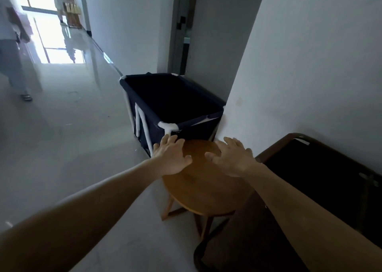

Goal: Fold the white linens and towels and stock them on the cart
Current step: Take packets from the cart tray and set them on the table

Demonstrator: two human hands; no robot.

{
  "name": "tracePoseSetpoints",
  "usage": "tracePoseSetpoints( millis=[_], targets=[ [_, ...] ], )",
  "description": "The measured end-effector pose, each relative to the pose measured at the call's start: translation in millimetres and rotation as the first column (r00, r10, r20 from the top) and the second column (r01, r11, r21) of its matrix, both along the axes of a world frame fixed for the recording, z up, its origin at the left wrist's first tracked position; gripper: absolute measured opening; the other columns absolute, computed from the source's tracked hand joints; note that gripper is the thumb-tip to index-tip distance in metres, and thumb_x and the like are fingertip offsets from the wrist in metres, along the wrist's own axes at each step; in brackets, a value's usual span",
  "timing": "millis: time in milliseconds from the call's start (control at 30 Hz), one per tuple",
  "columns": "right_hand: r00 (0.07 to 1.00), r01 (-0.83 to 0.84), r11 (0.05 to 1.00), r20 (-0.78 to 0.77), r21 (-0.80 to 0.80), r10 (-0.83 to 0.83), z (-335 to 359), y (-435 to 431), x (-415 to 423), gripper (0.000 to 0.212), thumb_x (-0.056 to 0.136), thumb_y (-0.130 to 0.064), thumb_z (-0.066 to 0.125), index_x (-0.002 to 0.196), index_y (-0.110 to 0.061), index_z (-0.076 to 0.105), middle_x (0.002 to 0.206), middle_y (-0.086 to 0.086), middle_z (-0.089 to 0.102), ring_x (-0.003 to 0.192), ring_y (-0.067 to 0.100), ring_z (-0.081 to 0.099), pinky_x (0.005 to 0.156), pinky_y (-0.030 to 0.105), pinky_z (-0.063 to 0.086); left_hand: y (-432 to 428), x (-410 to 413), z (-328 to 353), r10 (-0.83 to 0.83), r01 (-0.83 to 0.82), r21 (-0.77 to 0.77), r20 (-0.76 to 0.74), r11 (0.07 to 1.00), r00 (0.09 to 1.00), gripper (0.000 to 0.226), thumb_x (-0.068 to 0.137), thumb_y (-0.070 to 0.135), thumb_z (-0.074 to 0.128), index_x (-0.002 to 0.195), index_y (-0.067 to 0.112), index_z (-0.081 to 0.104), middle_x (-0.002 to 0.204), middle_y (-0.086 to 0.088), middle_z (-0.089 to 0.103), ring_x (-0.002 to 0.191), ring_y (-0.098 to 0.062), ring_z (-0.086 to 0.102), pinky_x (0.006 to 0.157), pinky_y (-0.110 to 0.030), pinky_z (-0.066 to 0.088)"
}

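Navy fabric cart, white-framed, stands at frame centre against the white wall; its dark interior shows no discernible contents. Just below it, the left hand and right hand extend over the round wooden table, fingers spread and straight, holding nothing; contact with the tabletop cannot be determined. A dark bin occupies the lower right.

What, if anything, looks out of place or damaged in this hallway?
Nothing looks spilled or broken. The navy hamper stands square in the wall corner, and the round wooden table is upright before it. Only oddity: no white linen shows, and the left hand and right hand, spread open over the table, hold nothing.
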State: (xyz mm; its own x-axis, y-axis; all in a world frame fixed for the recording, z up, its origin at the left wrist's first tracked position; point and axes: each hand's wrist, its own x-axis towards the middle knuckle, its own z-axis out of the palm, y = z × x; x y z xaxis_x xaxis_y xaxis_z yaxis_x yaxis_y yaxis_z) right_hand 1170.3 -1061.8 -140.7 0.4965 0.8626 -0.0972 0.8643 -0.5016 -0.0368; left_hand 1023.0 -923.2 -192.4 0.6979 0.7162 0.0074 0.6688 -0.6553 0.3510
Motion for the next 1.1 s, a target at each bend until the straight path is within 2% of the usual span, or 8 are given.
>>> tracePoseSetpoints(
  millis=[133,433,533,633,767,867,1000,1100],
  targets=[
    [1.0,-0.007,1.0,0.01,-0.018,0.007,-1,53,24,0.075,0.095,-0.071,0.028,0.155,-0.027,0.022,0.165,0.003,0.014,0.152,0.029,0.007,0.119,0.06,0.013,43,23,2,0.003,-0.003,0.022,-0.014,1.0,1.0,0.067,0.088,0.053,0.047,0.145,0.02,0.037,0.152,-0.005,0.031,0.144,-0.029,0.019,0.113,-0.053,0.027],
    [0.998,-0.067,0.994,-0.024,-0.08,0.066,-13,167,92,0.073,0.097,-0.065,0.035,0.155,-0.023,0.024,0.162,0.006,0.021,0.15,0.029,0.014,0.118,0.056,0.019,147,91,3,-0.007,0.007,0.037,-0.022,0.999,1.0,0.056,0.088,0.048,0.054,0.139,0.026,0.045,0.141,-0.002,0.044,0.138,-0.027,0.031,0.109,-0.049,0.035],
    [0.996,-0.059,0.989,-0.074,-0.139,0.049,-27,194,119,0.077,0.095,-0.068,0.035,0.155,-0.021,0.025,0.161,0.006,0.025,0.148,0.029,0.019,0.116,0.054,0.023,174,119,-9,-0.034,0.033,-0.007,-0.065,0.999,0.997,0.064,0.089,0.051,0.052,0.145,0.023,0.04,0.147,-0.003,0.039,0.142,-0.028,0.025,0.112,-0.05,0.032],
    [0.996,-0.035,0.985,-0.083,-0.167,0.021,-43,218,151,0.077,0.093,-0.07,0.035,0.152,-0.021,0.033,0.155,0.008,0.035,0.141,0.03,0.032,0.11,0.048,0.032,201,150,-26,-0.074,0.07,-0.05,-0.084,0.996,0.994,0.071,0.09,0.054,0.05,0.15,0.022,0.031,0.157,-0.003,0.026,0.147,-0.028,0.013,0.117,-0.049,0.024],
    [0.984,0.066,0.978,-0.147,-0.199,-0.097,-62,242,193,0.071,0.09,-0.07,0.042,0.143,-0.023,0.042,0.143,0.008,0.044,0.131,0.029,0.041,0.104,0.047,0.038,238,203,-49,-0.186,0.173,-0.107,-0.13,0.979,0.974,0.076,0.092,0.056,0.048,0.155,0.022,0.021,0.163,-0.002,0.014,0.151,-0.026,0.001,0.119,-0.048,0.015],
    [0.957,0.198,0.962,-0.176,-0.187,-0.231,-76,253,222,0.054,0.088,-0.064,0.049,0.124,-0.026,0.053,0.125,0.006,0.052,0.118,0.027,0.051,0.095,0.044,0.045,261,244,-63,-0.297,0.278,-0.145,-0.133,0.95,0.946,0.076,0.093,0.054,0.048,0.155,0.022,0.019,0.163,-0.001,0.01,0.151,-0.025,-0.001,0.119,-0.05,0.014],
    [0.902,0.356,0.909,-0.176,-0.215,-0.395,-99,263,254,0.06,0.087,-0.062,0.053,0.134,-0.025,0.051,0.13,0.006,0.052,0.108,0.023,0.055,0.093,0.043,0.05,294,293,-74,-0.422,0.397,-0.18,-0.135,0.9,0.896,0.072,0.096,0.052,0.046,0.155,0.022,0.019,0.163,0.0,0.011,0.151,-0.025,0.0,0.119,-0.05,0.015],
    [0.834,0.47,0.844,-0.184,-0.258,-0.52,-120,261,274,0.067,0.086,-0.063,0.053,0.137,-0.02,0.048,0.135,0.009,0.052,0.116,0.028,0.054,0.098,0.044,0.049,309,327,-86,-0.495,0.465,-0.189,-0.161,0.865,0.854,0.068,0.097,0.051,0.045,0.154,0.019,0.023,0.161,-0.003,0.017,0.15,-0.027,0.005,0.118,-0.05,0.02]
  ],
)
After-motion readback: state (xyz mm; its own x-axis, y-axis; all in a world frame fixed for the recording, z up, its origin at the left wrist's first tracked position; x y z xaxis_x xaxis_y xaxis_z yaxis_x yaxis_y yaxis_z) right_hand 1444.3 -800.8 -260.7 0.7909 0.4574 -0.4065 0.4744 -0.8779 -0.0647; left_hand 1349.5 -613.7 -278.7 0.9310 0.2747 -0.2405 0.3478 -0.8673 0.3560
